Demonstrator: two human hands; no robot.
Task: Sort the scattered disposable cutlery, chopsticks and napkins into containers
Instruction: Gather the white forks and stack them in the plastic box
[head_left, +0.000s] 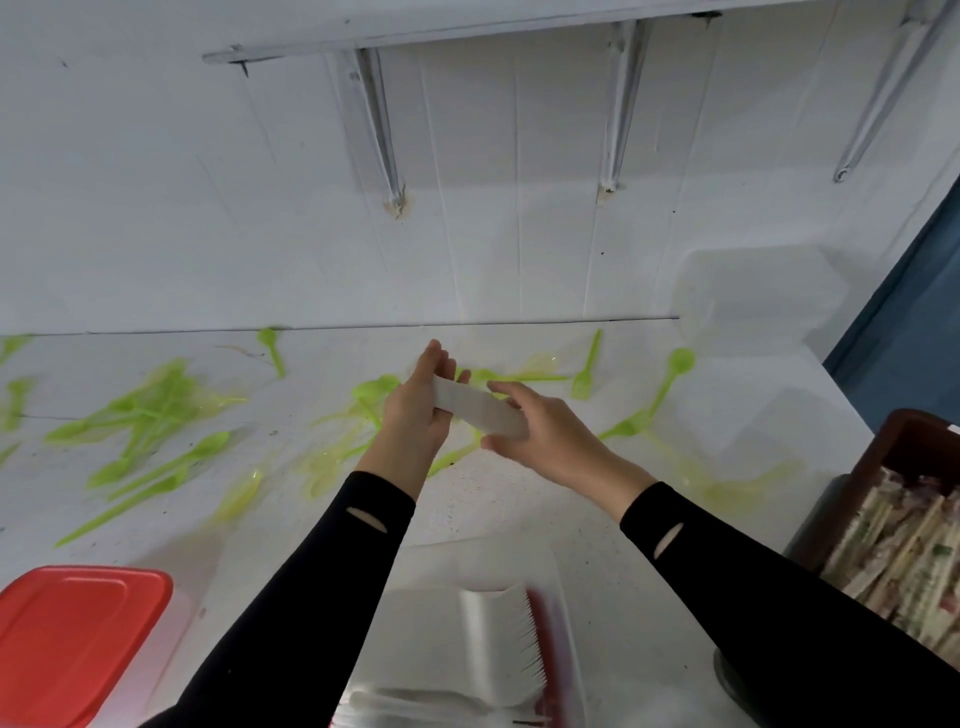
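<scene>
Both grips are closed on one long white bundle (483, 410), held in the air over the middle of the surface (509, 519). The right grip (545, 436) wraps its near-right end and the left grip (415, 410) pinches the far-left end. It is blurred, and I cannot tell whether it is stacked napkins or stacked cutlery.

Nearest me, under my forearms, sits a clear tray (441, 571) with white forks (498, 634) in it. A red lid (78, 639) lies at near left. At near right a brown box (904, 436) holds wrapped chopsticks (898, 561). If I bring the bundle down quickly, a sleeve could catch the fork tines and drag the tray.

The bundle itself is my main worry. If it is a loose stack, easing either end would probably let it fan out and spill — straight onto the green spoons (665, 384) and the green fork (587, 374) scattered below and beyond my hands. White pieces mixed into that litter, or into the green pile (150, 410) at far left, would mean sorting them again.

Farthest off, against the wall at far right, stand translucent tubs (753, 296). Reaching them means crossing over the scattered green pieces — a long carry, and I judge that any slip would be most likely there.
</scene>
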